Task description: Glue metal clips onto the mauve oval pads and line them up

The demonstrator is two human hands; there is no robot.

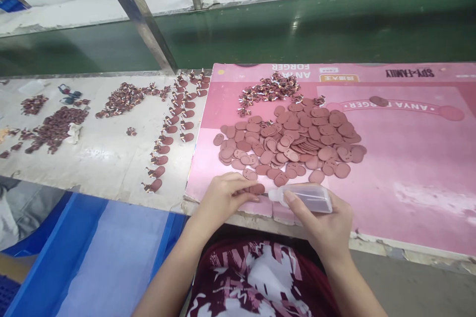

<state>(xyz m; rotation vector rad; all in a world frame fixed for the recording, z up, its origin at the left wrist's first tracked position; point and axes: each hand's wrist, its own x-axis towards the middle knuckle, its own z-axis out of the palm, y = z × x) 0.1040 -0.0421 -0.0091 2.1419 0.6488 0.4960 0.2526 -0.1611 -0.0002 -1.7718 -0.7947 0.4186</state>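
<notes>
My left hand [225, 193] pinches a reddish-brown oval disc [256, 188] between thumb and fingers, just above the table's front edge. Wrapped in my right hand [323, 213] is a clear squeeze bottle [308, 198], lying nearly level. Its thin tip points left and reaches the disc's edge; I cannot tell whether they touch. Beyond both hands spreads a big pile of similar oval discs [290, 138], some with small holes. Behind that pile sits a heap of small dark brown figure parts [275, 86] with white and yellowish bits.
Pink printed sheet [409, 168] covers the right tabletop. On the pale left table [111, 168], discs with small parts attached [159, 158] stand in rows, near more part heaps [122, 99]. A blue bin [107, 257] is below left. A metal post [137, 15] rises before a green ledge.
</notes>
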